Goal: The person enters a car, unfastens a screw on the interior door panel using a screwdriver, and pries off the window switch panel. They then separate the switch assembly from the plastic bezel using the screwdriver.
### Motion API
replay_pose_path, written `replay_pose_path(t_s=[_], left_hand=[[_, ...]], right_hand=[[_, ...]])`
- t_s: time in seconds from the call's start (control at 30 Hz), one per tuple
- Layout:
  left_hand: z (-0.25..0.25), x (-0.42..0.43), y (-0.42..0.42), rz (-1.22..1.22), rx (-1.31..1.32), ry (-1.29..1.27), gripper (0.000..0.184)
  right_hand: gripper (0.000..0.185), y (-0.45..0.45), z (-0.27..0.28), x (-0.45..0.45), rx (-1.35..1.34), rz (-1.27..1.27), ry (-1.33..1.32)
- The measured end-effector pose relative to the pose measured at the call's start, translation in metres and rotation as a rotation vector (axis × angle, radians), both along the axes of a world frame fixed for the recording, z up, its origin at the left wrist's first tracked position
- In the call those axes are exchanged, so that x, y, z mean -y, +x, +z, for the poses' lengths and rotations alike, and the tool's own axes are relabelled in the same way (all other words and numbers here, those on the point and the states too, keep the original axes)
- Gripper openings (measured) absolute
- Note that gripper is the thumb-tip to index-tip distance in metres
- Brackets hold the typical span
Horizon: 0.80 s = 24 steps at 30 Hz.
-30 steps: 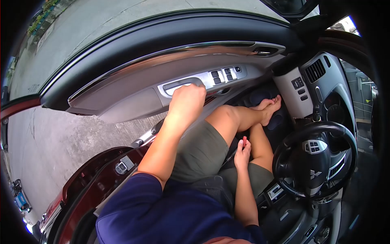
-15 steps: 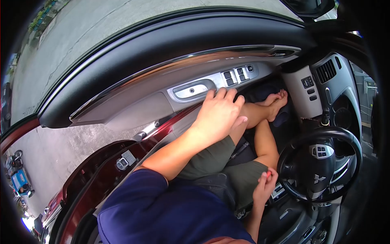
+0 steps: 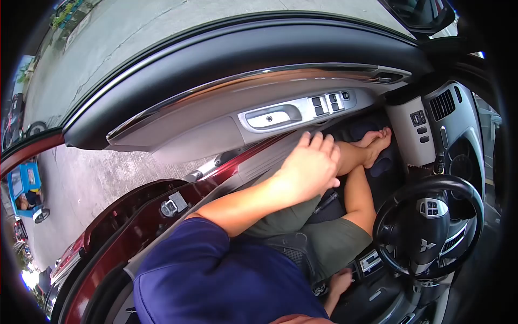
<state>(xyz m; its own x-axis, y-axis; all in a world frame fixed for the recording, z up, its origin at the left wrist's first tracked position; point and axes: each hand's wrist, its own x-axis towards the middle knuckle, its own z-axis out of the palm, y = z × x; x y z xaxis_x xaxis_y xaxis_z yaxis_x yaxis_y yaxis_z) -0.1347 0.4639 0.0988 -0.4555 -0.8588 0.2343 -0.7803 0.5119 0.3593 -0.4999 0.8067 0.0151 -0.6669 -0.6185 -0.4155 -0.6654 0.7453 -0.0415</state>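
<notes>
from my head, my left grip (image 3: 308,168) hangs over my leg (image 3: 353,157), fingers loosely parted, empty; the door (image 3: 208,134) stands open beside it, its pull cup (image 3: 280,114) near my fingertips. my right grip (image 3: 340,282) is low by the console (image 3: 371,261), half curled; whether it holds anything, i cannot tell.

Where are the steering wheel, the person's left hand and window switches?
Steering wheel (image 3: 430,231), head view: central hub.
Left hand (image 3: 307,168), head view: back of hand.
Window switches (image 3: 319,110), head view: one button.
</notes>
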Motion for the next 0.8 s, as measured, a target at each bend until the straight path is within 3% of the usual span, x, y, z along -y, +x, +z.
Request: replay_pose_path(t_s=[0.03, 0.1, 0.17, 0.23, 0.27, 0.37, 0.43, 0.47, 0.57, 0.7, 0.73, 0.77, 0.8], left_hand=[[-0.001, -0.003, -0.007, -0.029, -0.001, -0.01, 0.055], [-0.009, -0.012, -0.017, -0.135, -0.002, -0.003, 0.058], [0.006, -0.008, -0.02, -0.154, 0.016, 0.089, 0.056], [0.015, -0.006, -0.009, -0.166, 0.001, 0.227, 0.054], [0.016, -0.008, 0.001, -0.115, -0.034, 0.2, 0.053], [0.022, -0.006, 0.037, -0.037, -0.029, 0.245, 0.05], [0.009, -0.002, 0.048, -0.004, -0.048, 0.264, 0.049], [0.005, 0.001, 0.049, 0.014, -0.099, 0.239, 0.047], [-0.004, 0.007, 0.044, 0.005, -0.213, 0.158, 0.044], [0.013, 0.005, 0.042, 0.108, -0.026, 0.062, 0.043], [0.007, 0.007, 0.037, 0.08, -0.089, 0.176, 0.048], [0.008, 0.006, 0.038, 0.18, -0.047, 0.065, 0.051], [0.009, 0.001, 0.039, 0.268, -0.021, -0.045, 0.054]], right_hand=[[0.031, -0.011, 0.007, 0.02, -0.024, -0.011, -0.249], [0.027, 0.057, 0.059, 0.12, 0.266, 0.118, -0.597], [0.036, 0.075, 0.004, 0.16, 0.556, 0.205, -0.71], [0.053, 0.108, 0.0, 0.213, 0.394, 0.295, -0.309], [0.064, 0.103, -0.03, 0.225, 0.402, 0.361, -0.206], [0.047, 0.115, -0.088, 0.246, 0.593, 0.339, -0.269], [0.037, 0.123, -0.101, 0.248, 0.49, 0.562, -0.45], [0.026, 0.132, -0.087, 0.249, 0.499, 0.57, -0.509], [0.021, 0.151, 0.002, 0.263, 0.356, 0.503, -0.779], [0.019, 0.166, 0.139, 0.281, 0.18, 0.337, -1.082], [0.018, 0.152, 0.142, 0.286, 0.191, 0.473, -1.192], [0.017, 0.149, 0.155, 0.294, 0.201, 0.614, -1.299], [0.018, 0.145, 0.176, 0.286, 0.486, 0.439, -1.286]])
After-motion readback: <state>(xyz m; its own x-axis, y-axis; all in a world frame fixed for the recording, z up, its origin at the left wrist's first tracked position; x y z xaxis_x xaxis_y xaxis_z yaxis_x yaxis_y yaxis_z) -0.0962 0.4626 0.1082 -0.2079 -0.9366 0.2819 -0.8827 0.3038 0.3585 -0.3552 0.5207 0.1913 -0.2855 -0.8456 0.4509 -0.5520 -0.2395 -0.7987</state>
